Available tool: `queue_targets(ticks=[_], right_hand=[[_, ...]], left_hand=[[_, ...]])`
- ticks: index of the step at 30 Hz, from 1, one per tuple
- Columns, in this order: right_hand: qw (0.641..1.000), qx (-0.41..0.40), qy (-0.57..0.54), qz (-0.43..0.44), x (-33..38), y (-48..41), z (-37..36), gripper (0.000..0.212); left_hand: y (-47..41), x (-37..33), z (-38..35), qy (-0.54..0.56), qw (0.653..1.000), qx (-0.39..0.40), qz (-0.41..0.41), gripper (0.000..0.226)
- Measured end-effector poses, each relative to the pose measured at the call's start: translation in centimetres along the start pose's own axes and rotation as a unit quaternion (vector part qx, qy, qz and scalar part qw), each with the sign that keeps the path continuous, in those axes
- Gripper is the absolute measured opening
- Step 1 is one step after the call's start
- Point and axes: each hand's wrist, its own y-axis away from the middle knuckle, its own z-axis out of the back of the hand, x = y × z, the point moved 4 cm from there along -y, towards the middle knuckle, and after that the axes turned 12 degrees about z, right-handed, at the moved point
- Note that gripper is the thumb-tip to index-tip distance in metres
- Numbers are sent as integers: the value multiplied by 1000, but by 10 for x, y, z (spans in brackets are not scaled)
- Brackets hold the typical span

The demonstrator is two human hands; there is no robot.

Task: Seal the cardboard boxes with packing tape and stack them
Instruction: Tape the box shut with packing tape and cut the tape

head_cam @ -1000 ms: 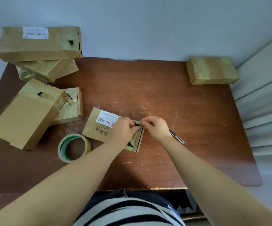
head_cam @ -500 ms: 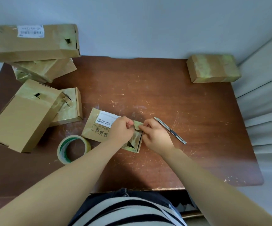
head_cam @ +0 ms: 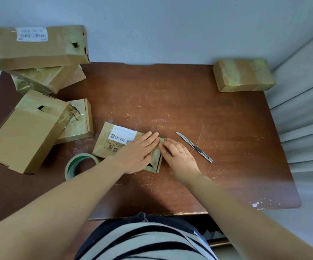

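Your left hand (head_cam: 138,152) lies flat, fingers straight, pressing the small box (head_cam: 106,147)
Your right hand (head_cam: 179,156) pinches its right-end flap; the box sits on the table (head_cam: 189,102), between tape roll (head_cam: 82,156) and knife (head_cam: 194,146)

Scratched table with 1 cutter, wall and curtain around it.
A brown wooden table (head_cam: 189,102), scratched all over, lies under the left hand (head_cam: 138,152) and right hand (head_cam: 178,156). 1 slim metal cutter (head_cam: 194,146) lies on it just right of the right hand, not touching it, angled with its pointed tip farther away. A white chip (head_cam: 256,204) marks the table's near edge, well right of the hands. A pale wall (head_cam: 151,25) stands beyond them, and grey curtain folds (head_cam: 306,113) hang far right.
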Motion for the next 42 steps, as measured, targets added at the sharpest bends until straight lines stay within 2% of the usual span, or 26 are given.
queue_targets(ticks=[5,10,14,18,21,24,26,28,32,37,42], right_hand=[[998,45,-14,34,1,4,9,76],[999,27,-26,17,4,4,15,74],[999,27,-14,11,4,1,18,75],[1000,17,-8,13,3,0,20,73],[1000,9,-29,4,3,-2,17,71],[993,-67,-100,-9,4,-4,17,59],[981,-131,-145,-3,5,-1,16,54],[974,-157,-161,20,10,3,12,53],[978,-131,-151,63,21,10,3,47],[984,-104,-129,73,28,13,-1,28],[990,-78,-79,84,35,16,-4,38]], left_hand=[[3,4,-1,-17,999,33,-5,86],[3,6,-4,-90,995,31,-30,107],[5,5,1,-59,997,15,-42,105],[13,8,-1,-5,1000,-5,-19,103],[15,11,-3,62,998,-1,6,93],[20,18,-4,133,990,-21,30,86],[25,23,-7,162,985,-43,40,88],[29,24,-9,182,980,-61,46,91],[29,21,-11,223,970,-83,55,72],[27,21,-13,196,975,-91,56,72],[25,21,-13,208,971,-102,63,72]])
